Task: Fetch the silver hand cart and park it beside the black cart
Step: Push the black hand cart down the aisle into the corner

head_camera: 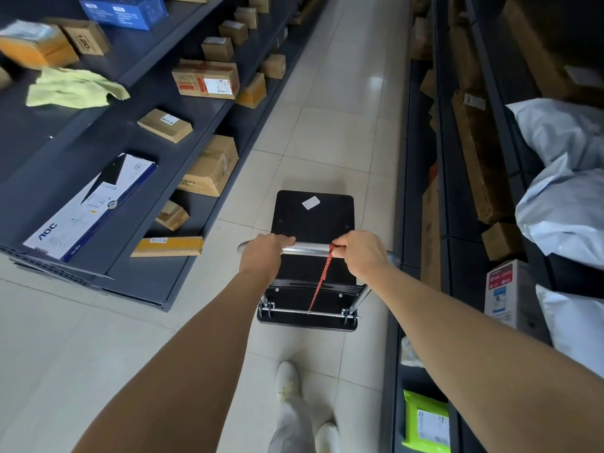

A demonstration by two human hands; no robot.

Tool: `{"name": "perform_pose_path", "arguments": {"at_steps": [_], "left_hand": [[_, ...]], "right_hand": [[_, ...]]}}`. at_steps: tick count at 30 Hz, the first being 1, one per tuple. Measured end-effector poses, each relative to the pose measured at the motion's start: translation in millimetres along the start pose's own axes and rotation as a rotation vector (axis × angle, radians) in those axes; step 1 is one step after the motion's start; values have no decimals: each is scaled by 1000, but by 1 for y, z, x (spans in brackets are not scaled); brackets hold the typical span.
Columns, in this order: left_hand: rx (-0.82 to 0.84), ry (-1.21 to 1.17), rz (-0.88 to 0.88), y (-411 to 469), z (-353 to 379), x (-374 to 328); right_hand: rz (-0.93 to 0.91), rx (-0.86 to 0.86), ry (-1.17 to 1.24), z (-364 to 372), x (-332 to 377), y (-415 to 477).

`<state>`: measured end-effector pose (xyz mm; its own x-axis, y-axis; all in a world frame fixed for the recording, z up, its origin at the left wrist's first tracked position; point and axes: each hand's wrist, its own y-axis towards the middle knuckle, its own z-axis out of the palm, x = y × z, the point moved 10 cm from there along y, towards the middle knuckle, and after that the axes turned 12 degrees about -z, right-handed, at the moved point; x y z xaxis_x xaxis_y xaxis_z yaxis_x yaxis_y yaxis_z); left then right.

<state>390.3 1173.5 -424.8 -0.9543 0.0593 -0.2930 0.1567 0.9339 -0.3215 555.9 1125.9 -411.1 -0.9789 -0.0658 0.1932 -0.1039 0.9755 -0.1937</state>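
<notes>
Nearest, a pale shoe point(287, 380) stands on the tiled floor point(343, 125). Just ahead, the left hand point(266, 253) and right hand point(359, 253) each curl round the chrome handle bar point(305, 248) of the silver hand cart point(313, 217) in mid-aisle. A red cord point(322, 279) hangs from the bar beside the right hand. Its black deck lies nearer the right shelving point(457, 207) than the left shelving point(98, 142), which holds cardboard boxes point(206, 80). Beyond the deck's far edge, open tiles run on between both racks.
</notes>
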Motion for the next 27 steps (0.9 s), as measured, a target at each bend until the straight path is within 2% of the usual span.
{"name": "perform_pose_path", "arguments": {"at_steps": [9, 27], "left_hand": [[38, -16, -35, 28, -12, 8], [41, -19, 37, 85, -18, -1]], "right_hand": [[121, 26, 167, 1, -6, 22], [170, 38, 113, -7, -20, 64]]}}
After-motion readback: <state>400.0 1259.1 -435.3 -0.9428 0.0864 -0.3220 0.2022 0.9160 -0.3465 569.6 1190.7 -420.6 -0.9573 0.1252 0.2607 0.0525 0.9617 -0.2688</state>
